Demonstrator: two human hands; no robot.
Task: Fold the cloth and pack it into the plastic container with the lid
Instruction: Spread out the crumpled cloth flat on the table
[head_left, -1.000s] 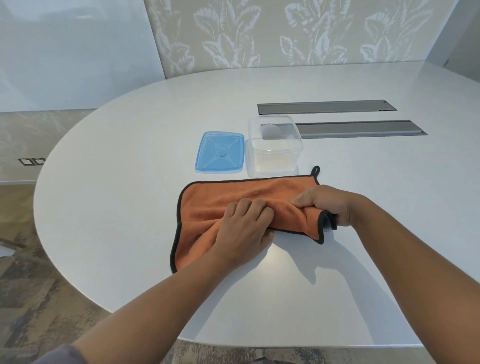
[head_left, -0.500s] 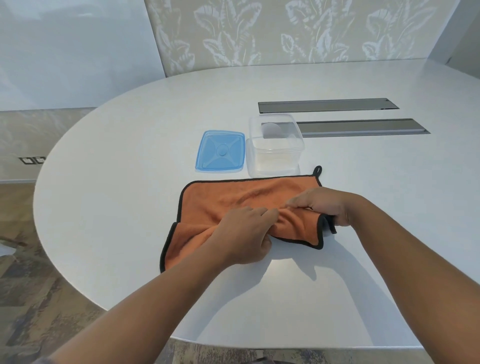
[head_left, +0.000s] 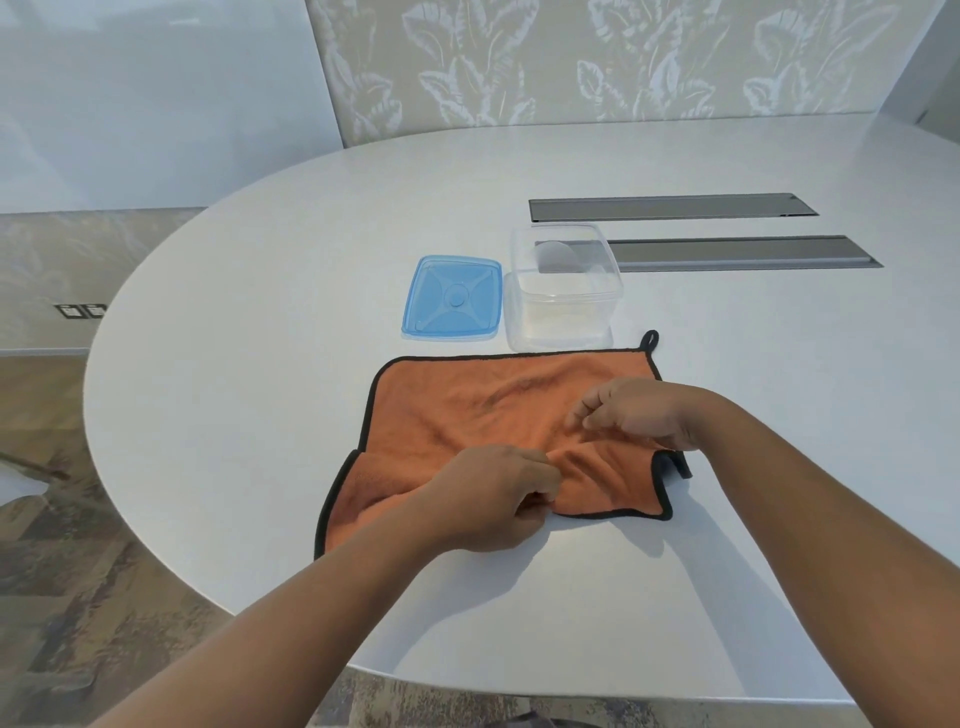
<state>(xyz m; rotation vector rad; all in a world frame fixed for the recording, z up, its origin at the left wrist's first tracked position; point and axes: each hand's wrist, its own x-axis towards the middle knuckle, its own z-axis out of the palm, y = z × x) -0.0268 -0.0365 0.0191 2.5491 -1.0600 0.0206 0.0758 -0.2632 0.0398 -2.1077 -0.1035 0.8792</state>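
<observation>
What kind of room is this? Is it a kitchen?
Probably not a kitchen; more likely a meeting room. The big rounded white table has two long grey cable hatches set into its top, and there's leaf-patterned wall panelling behind it.

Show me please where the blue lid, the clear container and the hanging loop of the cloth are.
blue lid (head_left: 453, 297), head view, centre of its top.
clear plastic container (head_left: 563, 322), head view, near wall.
cloth's hanging loop (head_left: 650, 340), head view, black loop at far right corner.

A big white round table (head_left: 260, 312) has two grey slots (head_left: 670, 207). The wall (head_left: 597, 57) behind shows pale leaves. The floor (head_left: 67, 597) is brown and patchy.
</observation>
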